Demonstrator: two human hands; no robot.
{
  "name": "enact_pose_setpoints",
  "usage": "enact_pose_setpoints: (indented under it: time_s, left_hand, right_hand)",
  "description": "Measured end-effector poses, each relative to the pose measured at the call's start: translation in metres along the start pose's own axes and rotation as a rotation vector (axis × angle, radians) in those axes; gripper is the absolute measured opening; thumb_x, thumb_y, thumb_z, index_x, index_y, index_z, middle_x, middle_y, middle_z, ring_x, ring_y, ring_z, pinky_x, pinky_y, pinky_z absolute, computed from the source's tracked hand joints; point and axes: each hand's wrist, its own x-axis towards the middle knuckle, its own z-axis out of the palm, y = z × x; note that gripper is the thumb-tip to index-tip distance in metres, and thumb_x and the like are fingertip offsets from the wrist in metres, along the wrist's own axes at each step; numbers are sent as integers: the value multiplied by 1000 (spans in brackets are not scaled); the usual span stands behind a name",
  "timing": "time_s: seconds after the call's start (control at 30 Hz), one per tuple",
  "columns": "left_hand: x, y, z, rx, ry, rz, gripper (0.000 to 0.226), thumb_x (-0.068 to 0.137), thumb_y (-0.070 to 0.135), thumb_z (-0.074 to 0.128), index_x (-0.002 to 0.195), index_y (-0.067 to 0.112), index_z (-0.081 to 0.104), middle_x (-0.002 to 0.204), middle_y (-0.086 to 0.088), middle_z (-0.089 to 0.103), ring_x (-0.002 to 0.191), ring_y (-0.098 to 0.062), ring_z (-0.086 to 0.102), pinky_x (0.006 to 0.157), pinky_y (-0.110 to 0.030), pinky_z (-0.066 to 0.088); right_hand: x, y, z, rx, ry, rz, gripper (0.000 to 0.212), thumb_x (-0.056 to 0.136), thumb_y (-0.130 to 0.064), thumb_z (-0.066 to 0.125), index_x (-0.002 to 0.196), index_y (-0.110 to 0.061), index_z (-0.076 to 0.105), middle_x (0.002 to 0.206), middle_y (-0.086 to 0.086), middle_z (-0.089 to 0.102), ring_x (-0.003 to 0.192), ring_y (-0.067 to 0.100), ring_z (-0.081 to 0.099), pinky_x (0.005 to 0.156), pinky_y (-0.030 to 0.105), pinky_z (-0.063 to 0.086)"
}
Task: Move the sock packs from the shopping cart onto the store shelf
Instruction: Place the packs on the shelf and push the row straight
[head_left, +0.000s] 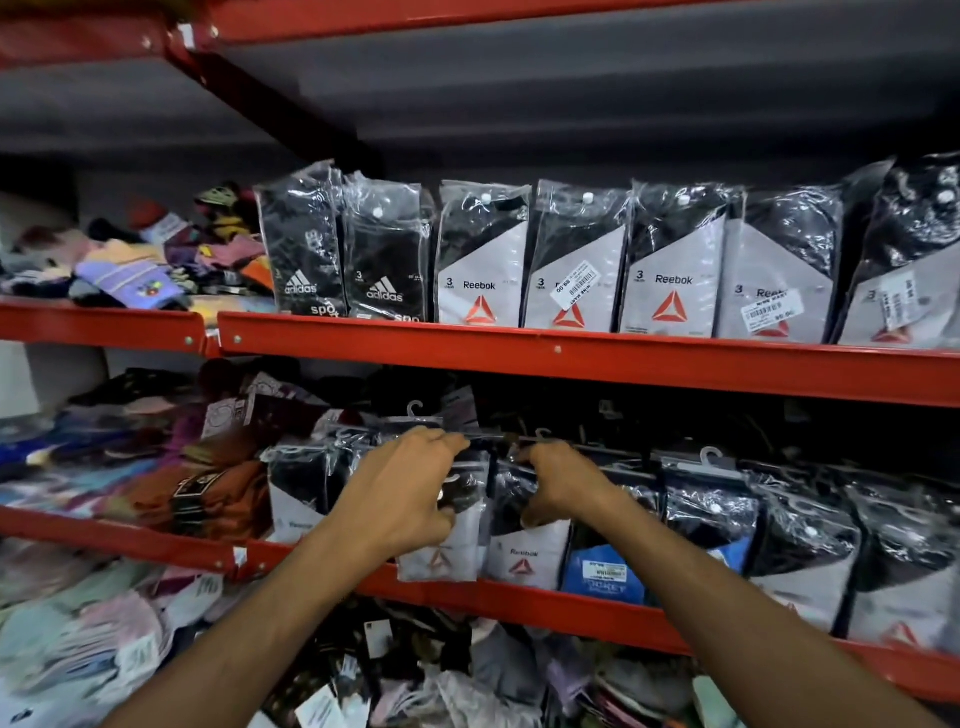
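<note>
A person's left hand (410, 488) and right hand (558, 480) each pinch the top of a Reebok sock pack (441, 551), seating it upright in the row on the middle red shelf (519, 597), its foot overhanging the lip just below the hands. Done well, the pack slides back behind that lip, square with the neighbouring pack (527, 561) just beside the right hand.

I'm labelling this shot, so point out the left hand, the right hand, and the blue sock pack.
left hand (402, 491), head view, back of the hand.
right hand (563, 480), head view, back of the hand.
blue sock pack (602, 574), head view, blue front card.
</note>
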Motion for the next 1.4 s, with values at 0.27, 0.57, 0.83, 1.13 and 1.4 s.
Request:
enact_pose_setpoints:
  time_s: [0.27,0.57,0.83,1.13,1.4]
  left_hand:
    - [19,5,0,-94,3,-18,75,71,22,79,141,18,51,119,0,68,114,-21,63,84,-32,52]
    - [27,5,15,-114,-38,-29,77,70,10,77,142,17,51,134,-3,64,115,-22,64,83,-31,51]
    - [34,-7,60,-198,-89,-51,76,71,4,75,142,15,50,141,-5,58,112,-22,65,85,-26,51]
    - [28,-10,90,-90,-57,25,77,87,10,61,155,10,26,164,-11,29,152,-27,21,126,-41,12]
    - [11,-8,98,-39,98,88,77,98,24,48,160,12,5,169,-7,-2,154,-24,-13,122,-37,-12]
  right_hand:
    - [-5,9,16,-146,198,-76,45,74,-20,81,112,-5,63,121,16,60,117,33,56,82,38,55]
    - [-22,12,63,-247,397,-123,76,97,-10,57,159,-3,13,165,16,28,152,30,28,127,39,12]
    - [-27,9,67,-262,398,-138,78,99,-11,53,159,0,4,167,19,18,155,31,19,129,41,5]
    - [-29,8,68,-231,390,-134,78,99,-7,47,158,0,-2,169,20,10,157,32,12,129,43,4]
    - [-32,4,65,-123,441,-178,68,107,-26,35,160,-5,-3,170,15,1,158,27,0,129,39,1]
